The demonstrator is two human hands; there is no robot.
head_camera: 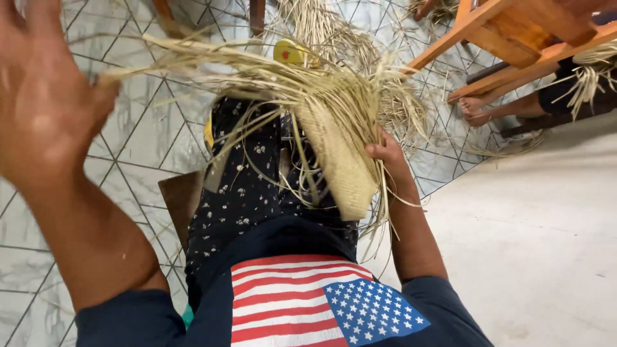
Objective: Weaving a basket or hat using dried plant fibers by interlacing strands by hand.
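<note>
One woven straw mat piece (340, 160) lies across the lap, loose strands fanning out toward the upper left. Right hand (385, 151) is closed on its right edge. Left hand (45, 96) is raised near the camera, blurred, empty, fingers loosely spread. One bare foot (474, 110) under an orange wooden frame (514, 38), upper right. One straw pile (334, 35) on the tiled floor (128, 148).

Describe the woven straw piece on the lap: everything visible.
The woven straw piece is pale tan, of flat dried strips like palm leaf. Its lower part is a tightly plaited, curved panel with a finished edge; from its top, many loose unwoven strands fan out up and to the left. It lies tilted across the person's lap, on dark floral fabric. The right hand grips its right edge. The left hand is raised, apart from it.
</note>
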